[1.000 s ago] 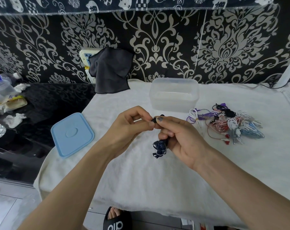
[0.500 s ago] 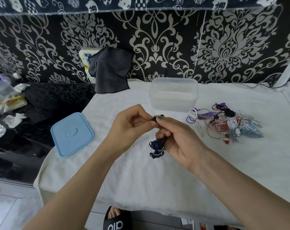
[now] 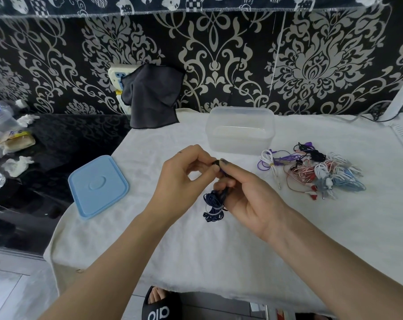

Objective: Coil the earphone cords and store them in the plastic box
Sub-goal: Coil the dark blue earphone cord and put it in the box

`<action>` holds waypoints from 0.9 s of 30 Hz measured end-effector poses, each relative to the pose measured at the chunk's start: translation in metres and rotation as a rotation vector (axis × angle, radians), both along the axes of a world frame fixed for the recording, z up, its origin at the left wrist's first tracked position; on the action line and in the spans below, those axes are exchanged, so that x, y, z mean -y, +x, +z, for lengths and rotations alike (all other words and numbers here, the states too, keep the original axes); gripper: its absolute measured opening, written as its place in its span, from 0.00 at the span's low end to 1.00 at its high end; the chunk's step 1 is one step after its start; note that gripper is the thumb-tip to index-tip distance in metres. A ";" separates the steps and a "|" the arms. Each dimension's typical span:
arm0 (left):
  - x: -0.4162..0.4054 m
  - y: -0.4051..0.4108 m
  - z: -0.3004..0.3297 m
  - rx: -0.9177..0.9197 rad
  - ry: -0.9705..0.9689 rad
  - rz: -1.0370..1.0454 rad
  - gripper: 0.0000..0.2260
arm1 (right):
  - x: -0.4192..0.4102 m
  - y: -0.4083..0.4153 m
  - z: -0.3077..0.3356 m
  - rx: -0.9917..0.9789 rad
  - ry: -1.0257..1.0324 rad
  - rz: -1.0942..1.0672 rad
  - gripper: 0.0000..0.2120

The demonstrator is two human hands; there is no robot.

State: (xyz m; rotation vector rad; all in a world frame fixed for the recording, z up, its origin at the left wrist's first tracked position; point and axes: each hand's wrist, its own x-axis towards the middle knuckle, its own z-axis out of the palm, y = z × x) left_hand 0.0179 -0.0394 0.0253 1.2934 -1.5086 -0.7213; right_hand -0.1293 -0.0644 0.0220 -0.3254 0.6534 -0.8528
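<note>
the dark blue earphone cord (image 3: pixel 213 205) hung above the white cloth (image 3: pixel 195 250), a small tied bundle, light and limp by the look of it. the right hand (image 3: pixel 246 195) curled around its upper loops while the left hand (image 3: pixel 184 179) pinched the end at the fingertips. such thin wire would likely spring loose, so gripping across the banded middle seemed safest. the clear plastic box (image 3: pixel 240 130) stood open behind the hands, the other tangled earphones (image 3: pixel 316 172) to its right.
</note>
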 end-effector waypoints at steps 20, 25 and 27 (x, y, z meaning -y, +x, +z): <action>-0.004 -0.003 0.000 0.122 -0.022 0.060 0.06 | -0.004 0.002 0.007 -0.031 -0.070 0.015 0.07; -0.005 -0.003 0.007 0.194 -0.094 0.072 0.12 | -0.003 0.004 0.006 -0.008 -0.059 0.016 0.07; -0.004 -0.003 0.009 0.252 -0.176 0.050 0.11 | -0.003 0.004 0.007 -0.006 -0.051 0.008 0.08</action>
